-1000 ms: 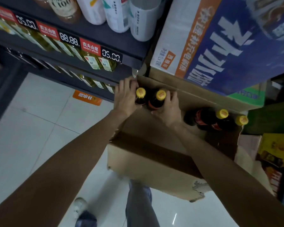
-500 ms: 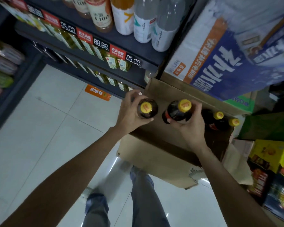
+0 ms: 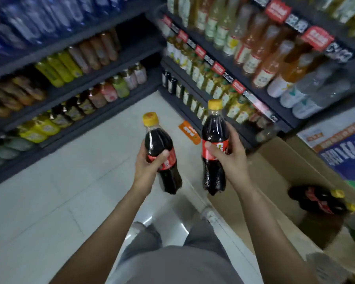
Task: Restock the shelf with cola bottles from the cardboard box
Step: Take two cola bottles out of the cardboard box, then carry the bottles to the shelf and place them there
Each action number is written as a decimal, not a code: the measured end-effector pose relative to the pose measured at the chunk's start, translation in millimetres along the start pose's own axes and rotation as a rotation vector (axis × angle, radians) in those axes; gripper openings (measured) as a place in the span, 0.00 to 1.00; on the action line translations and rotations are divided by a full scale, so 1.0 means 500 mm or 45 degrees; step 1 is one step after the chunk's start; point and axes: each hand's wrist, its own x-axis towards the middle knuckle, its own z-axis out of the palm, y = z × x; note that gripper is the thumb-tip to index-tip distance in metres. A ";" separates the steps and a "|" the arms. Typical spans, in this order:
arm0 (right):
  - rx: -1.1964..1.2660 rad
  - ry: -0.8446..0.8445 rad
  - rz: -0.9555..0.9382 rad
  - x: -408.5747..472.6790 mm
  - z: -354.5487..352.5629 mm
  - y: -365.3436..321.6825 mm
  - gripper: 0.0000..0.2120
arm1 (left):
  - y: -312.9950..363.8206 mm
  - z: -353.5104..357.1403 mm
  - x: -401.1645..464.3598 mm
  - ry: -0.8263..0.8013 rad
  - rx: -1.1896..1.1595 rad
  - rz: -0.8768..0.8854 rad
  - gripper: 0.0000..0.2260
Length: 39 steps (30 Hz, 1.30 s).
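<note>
Above a pale tiled floor (image 3: 49, 201), the left hand (image 3: 147, 167) grips one yellow-capped cola bottle (image 3: 162, 152) and the right hand (image 3: 228, 154) grips another (image 3: 213, 128), both upright. Dark drink shelves (image 3: 103, 78) meet in a corner. Two more bottles (image 3: 320, 199) lie in the cardboard box (image 3: 275, 167) at right.

You have two clear, glossy plastic cola bottles: the left-hand bottle (image 3: 162, 152) and the right-hand bottle (image 3: 213, 148) both throw sharp highlights, with smooth yellow plastic caps and shiny red film labels. At lower right of the frame, the cardboard box (image 3: 275, 171) is matt brown board. The floor (image 3: 70, 191) below you is smooth pale tile with a glossy sheen. The dark shelving (image 3: 103, 117) at left looks like matt painted metal, though blur makes that uncertain.
</note>
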 end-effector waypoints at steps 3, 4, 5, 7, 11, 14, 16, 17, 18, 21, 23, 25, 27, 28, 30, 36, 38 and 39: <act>-0.047 -0.184 -0.028 -0.011 0.205 -0.039 0.29 | 0.060 -0.211 -0.015 0.146 -0.034 -0.023 0.31; -0.052 -0.244 -0.052 -0.016 0.279 -0.050 0.29 | 0.084 -0.286 -0.021 0.165 -0.015 -0.027 0.30; -0.051 -0.301 -0.079 -0.020 0.355 -0.063 0.29 | 0.105 -0.362 -0.024 0.189 0.014 -0.019 0.27; -0.069 -0.403 -0.138 -0.026 0.500 -0.087 0.28 | 0.146 -0.507 -0.034 0.247 0.094 0.027 0.20; -0.115 -0.677 -0.218 -0.029 0.769 -0.149 0.29 | 0.225 -0.753 -0.069 0.419 0.288 0.080 0.26; -0.137 -0.891 -0.284 -0.032 0.955 -0.205 0.29 | 0.267 -0.913 -0.096 0.538 0.369 0.077 0.24; -0.162 -1.018 -0.339 -0.032 1.073 -0.241 0.30 | 0.289 -1.006 -0.109 0.612 0.360 0.079 0.26; -0.173 -1.069 -0.371 -0.030 1.135 -0.258 0.31 | 0.296 -1.056 -0.111 0.648 0.351 0.078 0.27; -0.180 -1.107 -0.395 -0.026 1.194 -0.274 0.32 | 0.306 -1.101 -0.114 0.689 0.336 0.077 0.27; -0.160 -1.144 -0.460 -0.015 1.376 -0.326 0.30 | 0.344 -1.243 -0.110 0.809 0.280 0.083 0.27; -0.133 -1.173 -0.502 -0.008 1.496 -0.365 0.30 | 0.380 -1.339 -0.099 0.872 0.206 0.133 0.22; -0.112 -1.189 -0.555 -0.006 1.605 -0.406 0.28 | 0.425 -1.431 -0.088 0.982 0.144 0.208 0.21; -0.077 -1.175 -0.634 -0.009 1.704 -0.454 0.28 | 0.477 -1.527 -0.075 1.098 0.146 0.315 0.17; -0.054 -1.166 -0.667 -0.012 1.749 -0.478 0.29 | 0.503 -1.575 -0.068 1.145 0.149 0.386 0.15; -0.008 -1.156 -0.730 -0.020 1.834 -0.520 0.30 | 0.548 -1.668 -0.047 1.215 0.230 0.532 0.17; -0.005 -1.010 -1.034 -0.051 2.079 -0.618 0.28 | 0.646 -1.948 0.058 1.372 0.501 0.817 0.30; -0.019 -0.935 -1.110 -0.058 2.151 -0.634 0.30 | 0.668 -2.040 0.100 1.374 0.548 0.824 0.35; -0.024 -0.881 -1.143 -0.063 2.184 -0.640 0.31 | 0.679 -2.079 0.118 1.365 0.564 0.816 0.36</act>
